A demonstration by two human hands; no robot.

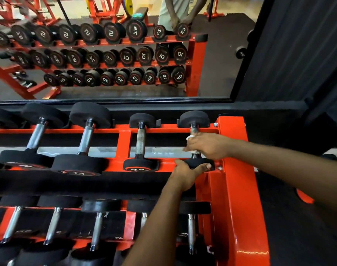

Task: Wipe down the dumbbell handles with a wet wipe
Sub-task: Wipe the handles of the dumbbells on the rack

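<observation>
Because the small dumbbell is rigid, probably light, and its steel handle could turn slick when wet, its rubber head is where to steady it. It lies on the rack, just beside the red end post. The left grip clasps the near head; the right grip wraps the soft wipe round the handle. Behind the post stands a mirror.

Left grip curled low — right grip curled just beyond it.
</observation>
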